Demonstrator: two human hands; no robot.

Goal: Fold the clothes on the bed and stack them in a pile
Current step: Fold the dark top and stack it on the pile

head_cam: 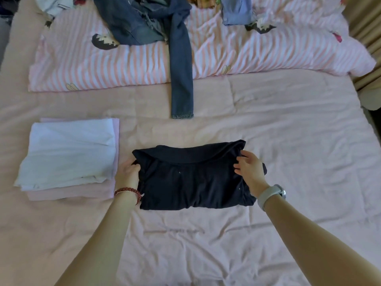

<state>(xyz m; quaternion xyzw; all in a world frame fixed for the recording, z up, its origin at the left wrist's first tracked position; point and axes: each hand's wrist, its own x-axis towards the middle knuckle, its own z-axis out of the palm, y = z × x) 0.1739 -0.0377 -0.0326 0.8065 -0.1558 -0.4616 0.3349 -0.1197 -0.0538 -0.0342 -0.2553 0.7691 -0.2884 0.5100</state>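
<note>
Head view: folded dark shirt (193, 178) mid-bed (288, 131), just right of white-and-pink pile (68, 155). Left hand (128, 174) gripping its left edge, fingers curled; right hand (250, 169) pinching right edge, fingers bent. Jeans (181, 65) beyond.

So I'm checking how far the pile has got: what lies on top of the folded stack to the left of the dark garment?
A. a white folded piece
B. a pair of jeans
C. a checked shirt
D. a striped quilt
A: the stack shows a white folded piece on top of a pale pink one, while the dark garment is still apart from it, between the hands.
</note>
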